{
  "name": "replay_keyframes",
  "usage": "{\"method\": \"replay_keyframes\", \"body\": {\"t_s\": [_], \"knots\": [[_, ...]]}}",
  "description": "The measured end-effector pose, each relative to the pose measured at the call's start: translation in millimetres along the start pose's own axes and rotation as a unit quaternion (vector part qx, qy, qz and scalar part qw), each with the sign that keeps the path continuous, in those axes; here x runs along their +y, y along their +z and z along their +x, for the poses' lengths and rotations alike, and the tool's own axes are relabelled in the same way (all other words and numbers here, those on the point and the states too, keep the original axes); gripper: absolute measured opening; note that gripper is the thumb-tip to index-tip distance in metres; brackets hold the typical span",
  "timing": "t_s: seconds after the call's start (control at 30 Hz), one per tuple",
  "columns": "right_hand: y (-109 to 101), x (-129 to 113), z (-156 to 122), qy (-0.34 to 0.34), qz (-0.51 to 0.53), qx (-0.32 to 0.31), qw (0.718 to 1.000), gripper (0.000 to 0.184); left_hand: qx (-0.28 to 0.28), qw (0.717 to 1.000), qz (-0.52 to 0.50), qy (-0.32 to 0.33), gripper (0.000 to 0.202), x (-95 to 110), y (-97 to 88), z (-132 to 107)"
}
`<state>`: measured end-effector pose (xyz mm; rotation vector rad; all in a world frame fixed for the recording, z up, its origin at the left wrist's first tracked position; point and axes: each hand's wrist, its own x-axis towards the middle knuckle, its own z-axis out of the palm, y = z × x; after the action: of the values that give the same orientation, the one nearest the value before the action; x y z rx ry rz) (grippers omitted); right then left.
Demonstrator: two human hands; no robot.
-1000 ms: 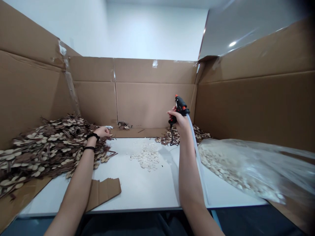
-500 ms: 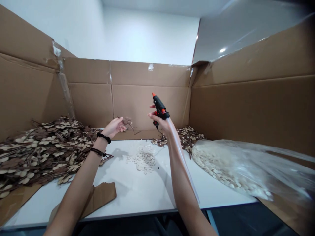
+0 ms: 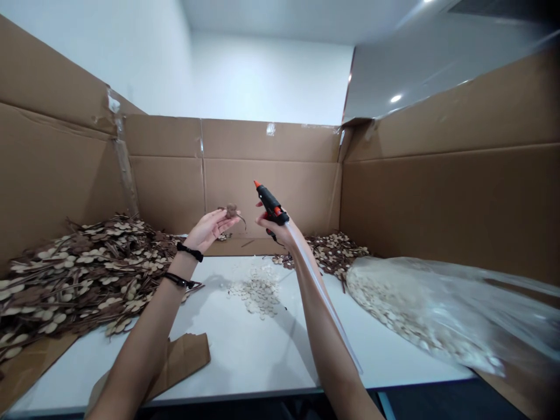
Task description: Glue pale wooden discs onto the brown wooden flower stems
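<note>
My right hand [image 3: 275,228] is raised above the white table [image 3: 245,344], wrapped round a black and orange glue gun [image 3: 270,204] whose orange tip points up and left. A clear glue stick [image 3: 326,306] runs back from the gun along my forearm. My left hand [image 3: 212,226] is lifted beside it, palm up, pinching a small brown wooden piece [image 3: 231,211] by its thin stem. The gun's tip is a short way right of that piece.
A big heap of brown wooden branches with pale discs [image 3: 79,271] lies at the left. A small pile of pale discs [image 3: 258,290] sits mid-table, a brown heap [image 3: 335,251] behind right, a clear bag of discs [image 3: 437,309] at right. Cardboard walls [image 3: 271,175] surround; a cardboard scrap [image 3: 184,359] lies in front.
My left hand lifted from the left heap with a small brown piece and came to the middle. My right hand brought the glue gun left and tilted it toward that piece.
</note>
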<state>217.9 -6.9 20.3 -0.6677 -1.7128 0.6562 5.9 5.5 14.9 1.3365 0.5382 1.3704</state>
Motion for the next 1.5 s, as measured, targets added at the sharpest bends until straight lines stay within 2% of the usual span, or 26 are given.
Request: {"method": "replay_keyframes", "body": {"t_s": [0.13,0.33,0.43,0.5,0.57,0.7,0.77,0.9,1.0,1.17,1.33,1.5], "knots": [[-3.3,-2.1,-0.5,-0.025,-0.001,-0.018,1.000,0.039,0.033,0.998,0.042,0.015,0.013,3.9,5.4,-3.5],[-1.5,-10.1,0.8,0.001,0.037,0.003,0.999,0.045,0.059,0.991,0.119,0.030,0.018,7.9,11.0,-6.6],[-2.4,-12.7,-0.5,0.007,0.032,0.008,0.999,0.050,0.059,0.987,0.145,0.036,0.021,8.3,13.0,-7.4],[-4.4,-12.4,-0.9,0.005,0.018,0.014,1.000,0.047,0.051,0.986,0.150,0.044,0.024,7.6,13.5,-6.9],[-7.0,-8.9,0.6,-0.002,-0.002,0.051,0.999,0.039,0.044,0.986,0.150,0.060,0.025,6.3,13.4,-6.0],[-10.4,5.7,8.6,-0.049,-0.053,0.183,0.981,0.036,0.037,0.986,0.137,0.089,0.023,3.1,12.1,-4.2],[-9.3,12.8,12.1,-0.052,-0.064,0.199,0.977,0.039,0.037,0.988,0.122,0.088,0.021,1.8,11.7,-3.9],[-3.2,16.1,12.9,-0.024,0.008,0.163,0.986,0.052,0.042,0.993,0.076,0.074,0.016,0.0,12.4,-3.5],[-1.3,7.5,7.7,0.017,0.035,0.137,0.990,0.051,0.040,0.996,0.037,0.077,0.013,-0.3,12.4,-2.5],[-4.9,-9.2,-3.5,0.065,0.052,0.019,0.996,0.055,0.037,0.995,0.070,0.056,0.022,1.9,10.5,-2.8],[-3.3,-7.6,-2.7,0.083,0.037,0.003,0.996,0.061,0.063,0.989,0.129,0.042,0.038,5.5,13.2,-7.5],[-2.5,-0.5,1.5,0.083,0.031,0.025,0.996,0.059,0.077,0.985,0.145,0.051,0.046,9.1,16.0,-9.7]]}}
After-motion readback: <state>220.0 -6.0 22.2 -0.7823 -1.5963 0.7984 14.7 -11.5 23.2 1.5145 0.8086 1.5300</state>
